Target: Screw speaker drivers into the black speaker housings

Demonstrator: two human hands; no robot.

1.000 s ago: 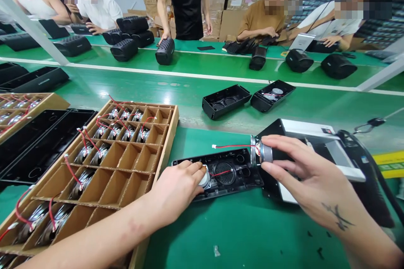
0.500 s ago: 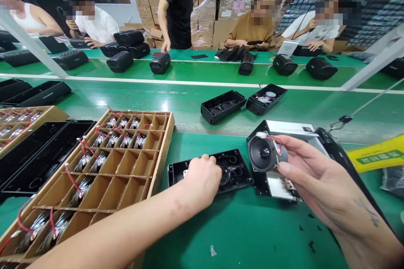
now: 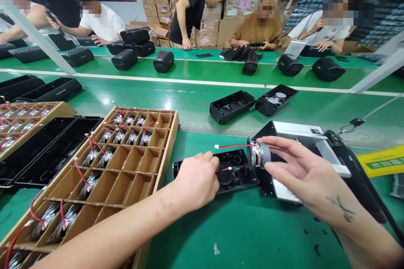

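A black speaker housing (image 3: 238, 174) lies open on the green bench in front of me. My left hand (image 3: 197, 180) is curled over its left part, fingers pressed down on a small speaker driver that is mostly hidden; a red wire comes out from under the fingers. My right hand (image 3: 295, 168) pinches a second speaker driver (image 3: 257, 154) on edge just above the housing's right end. Its red wire with a white plug (image 3: 232, 146) trails to the left.
A cardboard divider tray (image 3: 126, 168) with several wired drivers sits at left, beside black housings (image 3: 47, 147). A grey and black device (image 3: 315, 143) stands behind my right hand. Two open housings (image 3: 232, 106) lie on the conveyor. Several people work across the belt.
My right hand has turned the driver from facing me to edge-on and lowered it toward the housing, wire now trailing left. My left hand stays pressed on the housing's left part.
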